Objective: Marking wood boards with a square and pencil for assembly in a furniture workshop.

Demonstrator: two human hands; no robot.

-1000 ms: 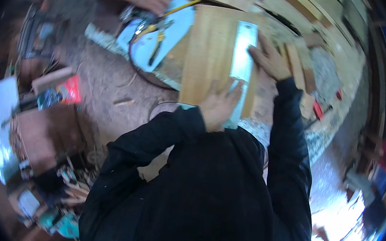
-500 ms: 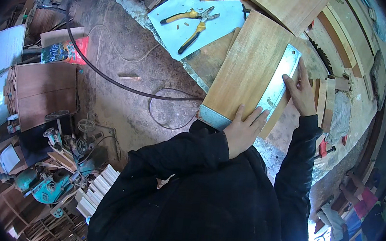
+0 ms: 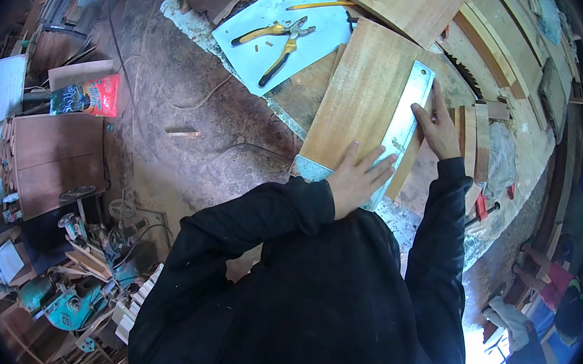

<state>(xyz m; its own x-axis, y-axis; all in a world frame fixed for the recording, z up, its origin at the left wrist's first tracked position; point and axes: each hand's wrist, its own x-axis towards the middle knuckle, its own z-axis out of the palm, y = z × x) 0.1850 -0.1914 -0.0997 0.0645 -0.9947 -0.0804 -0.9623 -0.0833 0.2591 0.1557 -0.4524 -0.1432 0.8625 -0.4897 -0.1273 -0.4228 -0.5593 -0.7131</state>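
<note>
A flat wooden board (image 3: 360,83) lies on the workbench in front of me. Along its right side runs a long metal square (image 3: 403,119) with a hole at its far end; a silver part of it also shows at the board's near left corner. My left hand (image 3: 355,181) rests flat, fingers spread, across the near end of the square and the board. At the square's right edge is my right hand (image 3: 440,129), its thumb on the metal and its index finger stretched along the edge. The other right fingers are partly hidden.
Left of the board, yellow-handled pliers (image 3: 284,44) and a pencil (image 3: 321,5) lie on white paper (image 3: 246,69). Another board (image 3: 399,6) lies beyond. A saw blade (image 3: 463,72), wood strips (image 3: 476,144) and a red clamp (image 3: 481,206) are at right. A cord (image 3: 238,147) reaches the bench.
The dark cord, raised in an arc at left before, now hangs lower. The blurred hand at the upper left has drawn away. My hands keep their places on the square while the view shifts slightly.
</note>
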